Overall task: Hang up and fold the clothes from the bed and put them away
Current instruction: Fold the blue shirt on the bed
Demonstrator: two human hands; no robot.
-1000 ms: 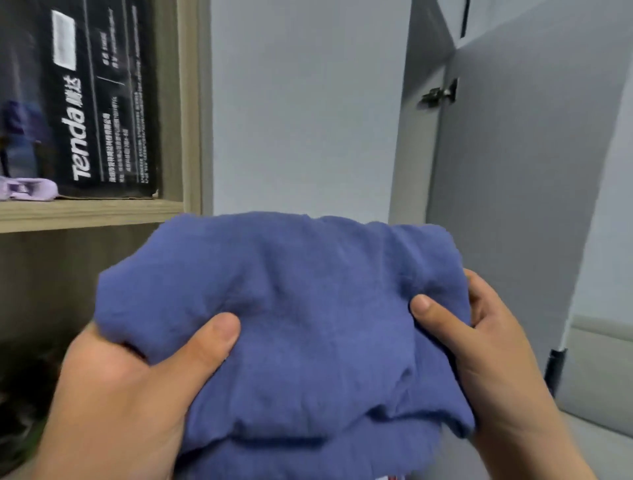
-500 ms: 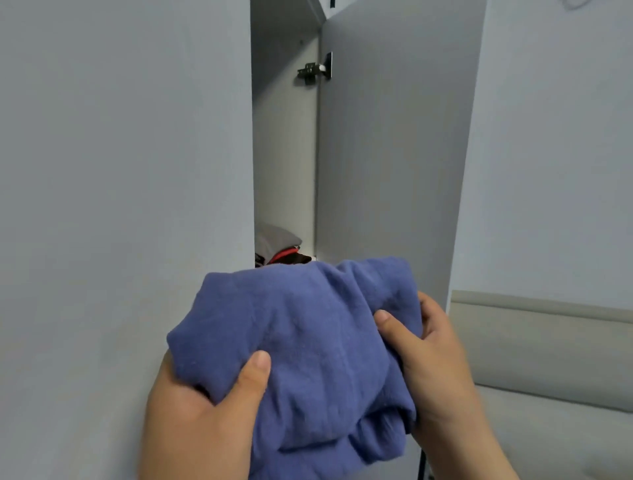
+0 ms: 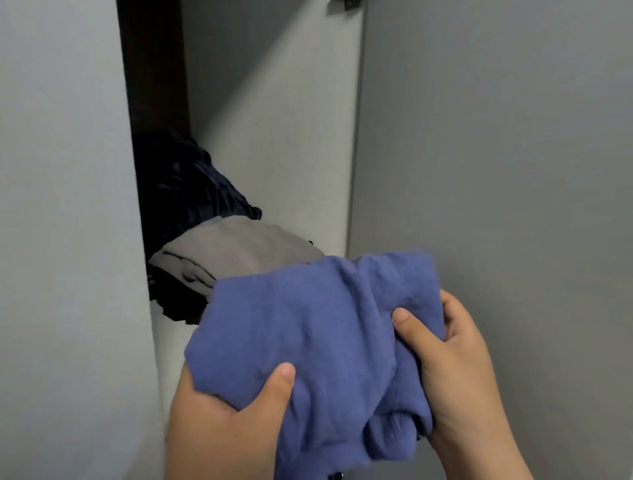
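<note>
A folded blue garment fills the lower middle of the head view. My left hand grips its near left corner, thumb on top. My right hand holds its right side, thumb pressed into the cloth. The garment's far edge sits at the narrow wardrobe opening, just in front of a folded grey garment on a stack inside. A dark navy garment lies behind and above the grey one. The fingers under the blue cloth are hidden.
A closed grey wardrobe door bounds the opening on the left. An open grey door stands on the right, its hinge at the top edge. The wardrobe's inner side wall is lit behind the stack.
The view has swung from a wooden shelf with a black box to the wardrobe gap and closed in on it. Both hands carried the blue garment up to the stack inside.
</note>
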